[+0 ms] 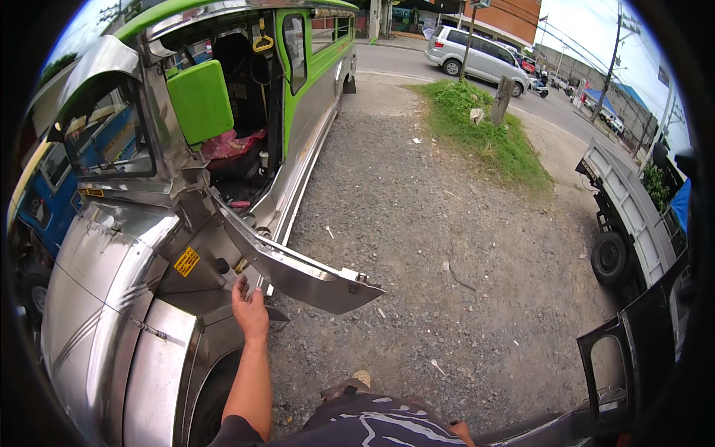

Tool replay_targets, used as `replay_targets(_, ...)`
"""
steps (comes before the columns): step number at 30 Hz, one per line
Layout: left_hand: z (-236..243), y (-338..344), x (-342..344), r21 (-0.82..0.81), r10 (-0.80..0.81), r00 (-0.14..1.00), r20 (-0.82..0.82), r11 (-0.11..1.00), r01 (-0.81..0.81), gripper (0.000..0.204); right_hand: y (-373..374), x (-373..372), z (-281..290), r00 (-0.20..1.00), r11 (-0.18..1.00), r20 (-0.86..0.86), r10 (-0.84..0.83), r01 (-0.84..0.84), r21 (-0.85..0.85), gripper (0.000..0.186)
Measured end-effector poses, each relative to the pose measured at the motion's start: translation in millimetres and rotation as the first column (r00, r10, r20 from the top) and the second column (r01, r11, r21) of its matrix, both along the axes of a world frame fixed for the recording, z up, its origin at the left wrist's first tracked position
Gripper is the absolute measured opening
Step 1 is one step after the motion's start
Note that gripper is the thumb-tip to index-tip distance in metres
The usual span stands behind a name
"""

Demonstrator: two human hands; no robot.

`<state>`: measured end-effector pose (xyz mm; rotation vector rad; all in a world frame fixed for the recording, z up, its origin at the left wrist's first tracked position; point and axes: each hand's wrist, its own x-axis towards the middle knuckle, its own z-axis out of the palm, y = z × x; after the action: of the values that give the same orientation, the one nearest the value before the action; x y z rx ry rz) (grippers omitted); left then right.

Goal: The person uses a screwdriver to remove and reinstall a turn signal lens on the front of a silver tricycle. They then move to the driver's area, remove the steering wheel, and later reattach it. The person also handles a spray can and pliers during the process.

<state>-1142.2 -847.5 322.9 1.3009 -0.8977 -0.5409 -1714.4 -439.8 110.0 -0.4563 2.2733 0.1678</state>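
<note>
Head view, near to far. At 6 o'clock, the person's own dark patterned clothing and a sandalled foot on gravel ground. Left hand extends on a bare forearm from the lower edge toward 11 o'clock; fingers loosely spread, palm half open, gripping nothing, fingertips just under the lower edge of the open metal door of the vehicle; contact or a small gap cannot be told. The door is a polished steel half-panel, swung outward; long axis runs from its hinge near 10 o'clock of the hand out to a free corner at about 3 o'clock. Left hand is the nearer one. Right hand: only a sliver of skin at the bottom edge near 5 o'clock, too cut off to point at or to judge its opening. Beyond the door: yellow sticker on the body panel, green seat back and a reddish cloth in the cab. Further out, grass patch at 1 o'clock, silver van on the road, small truck at 3 o'clock. Rim of frame dark; cab interior shadowed.
</note>
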Motion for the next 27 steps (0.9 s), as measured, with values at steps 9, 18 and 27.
replay_targets(9, 70.0, -232.6, -28.8, 0.468, 0.062, 0.759, 0.648, 0.754, -0.461, 0.071, -238.7, -153.6, 29.0, 0.982, 0.981, -0.010, 0.187, -0.187, -0.046, 0.039)
replay_targets(18, 65.2, -230.3, -61.5, 0.535, -0.019, 0.636, 0.772, 0.559, -0.633, 0.085, -638.9, -323.4, 14.5, 0.757, 0.708, -0.239, 0.608, -0.654, -0.268, 0.023)
replay_targets(27, 75.5, -260.9, -60.6, 0.602, -0.004, 0.651, 0.759, 0.386, -0.700, 0.107, -986.2, -176.3, 48.9, 0.585, 0.381, -0.293, 0.756, -0.757, -0.530, 0.032)
